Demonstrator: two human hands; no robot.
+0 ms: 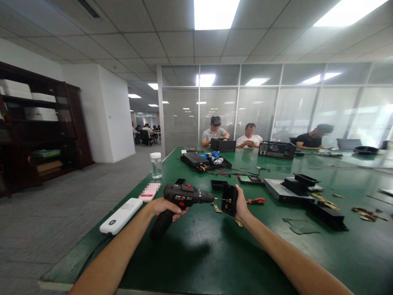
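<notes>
My left hand [168, 208] is wrapped round the grip of a black cordless drill [181, 195], which points to the right. A thin bit runs from its chuck to a small black part [229, 199] with brass-coloured pieces inside. That part stands upright in my right hand [241, 203], whose fingers close on its right side. Below the bit, a brass-coloured bracket [217, 208] lies on the green table [196, 262]. Just right of my right hand is a screwdriver [256, 200] with an orange and black handle.
On the left are a white power strip [121, 216], a pink pad [150, 192] and a clear jar [156, 166]. Black housings [327, 214], a silver drive [287, 190] and a glass piece [301, 226] lie right. Several people sit beyond, near a black case [276, 150].
</notes>
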